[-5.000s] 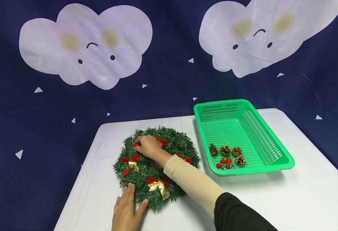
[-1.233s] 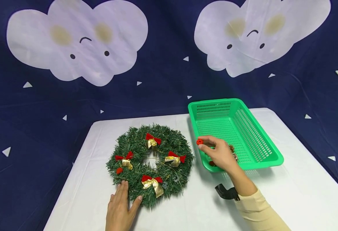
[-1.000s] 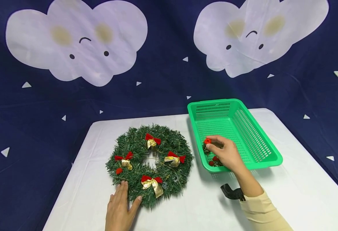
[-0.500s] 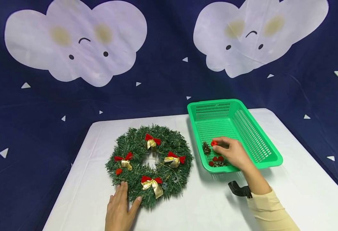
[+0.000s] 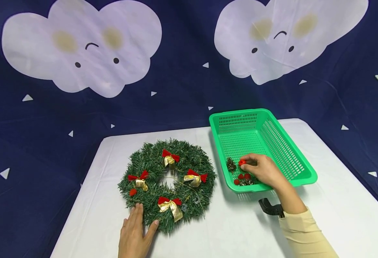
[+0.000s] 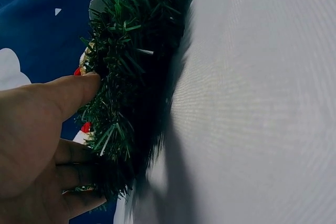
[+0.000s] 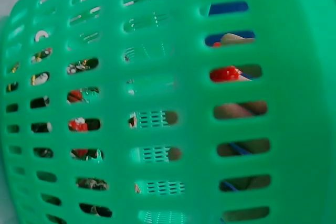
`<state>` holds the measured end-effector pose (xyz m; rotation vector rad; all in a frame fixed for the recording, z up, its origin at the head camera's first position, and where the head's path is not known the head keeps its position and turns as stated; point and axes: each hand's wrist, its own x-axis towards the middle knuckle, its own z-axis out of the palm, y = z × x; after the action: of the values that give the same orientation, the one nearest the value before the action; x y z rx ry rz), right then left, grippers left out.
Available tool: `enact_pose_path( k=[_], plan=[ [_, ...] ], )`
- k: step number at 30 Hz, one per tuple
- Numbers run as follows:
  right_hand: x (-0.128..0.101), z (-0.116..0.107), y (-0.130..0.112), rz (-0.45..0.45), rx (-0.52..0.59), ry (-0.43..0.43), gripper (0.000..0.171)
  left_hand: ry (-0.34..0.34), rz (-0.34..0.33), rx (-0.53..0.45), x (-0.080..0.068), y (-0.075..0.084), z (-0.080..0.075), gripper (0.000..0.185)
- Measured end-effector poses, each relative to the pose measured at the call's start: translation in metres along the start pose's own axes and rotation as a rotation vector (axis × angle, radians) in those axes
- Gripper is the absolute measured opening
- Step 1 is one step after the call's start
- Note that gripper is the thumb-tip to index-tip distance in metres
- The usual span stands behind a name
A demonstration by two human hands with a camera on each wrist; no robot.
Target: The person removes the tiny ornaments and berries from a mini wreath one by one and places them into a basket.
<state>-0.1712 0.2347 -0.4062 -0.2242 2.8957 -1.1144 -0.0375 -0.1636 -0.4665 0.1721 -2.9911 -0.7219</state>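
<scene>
In the head view, a green wreath (image 5: 147, 152) with red-and-gold bows (image 5: 171, 208) lies on the white table. One red ball (image 5: 132, 192) sits at its left side. My left hand (image 5: 134, 229) rests against the wreath's near left edge, fingers straight; the left wrist view shows its thumb (image 6: 79, 92) touching the greenery. Inside the green basket (image 5: 221, 143), my right hand (image 5: 264, 170) pinches a small red ball (image 5: 242, 162) between thumb and fingers. Close by lie a pine cone (image 5: 231, 165) and several red balls (image 5: 247, 176). The hand hides other contents.
The basket's slotted wall (image 7: 194, 98) fills the right wrist view, with red ornaments seen through its slots. A black mount (image 5: 270, 208) sticks out from my right wrist near the basket's front rim. A dark blue cloth (image 5: 182, 107) with clouds hangs behind the table.
My right hand has left the wreath, where a red ball was at its fingers, and moved right to the basket with a red ball. It has since lowered inside. My left hand stays at the wreath.
</scene>
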Motion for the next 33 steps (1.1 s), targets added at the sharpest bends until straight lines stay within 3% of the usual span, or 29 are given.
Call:
enact_pose_path(
  k=[11,33],
  plan=[
    [-0.0032,-0.0065,0.0019,-0.041,-0.102,-0.011,0.027,-0.012,-0.009,-0.004,-0.0005,0.0003,-0.0005,0.079],
    [-0.0053,-0.0079,0.0094,-0.031,-0.156,-0.017,0.029,0.03,0.02,0.003,-0.0008,0.0003,0.0008,0.078]
  ],
)
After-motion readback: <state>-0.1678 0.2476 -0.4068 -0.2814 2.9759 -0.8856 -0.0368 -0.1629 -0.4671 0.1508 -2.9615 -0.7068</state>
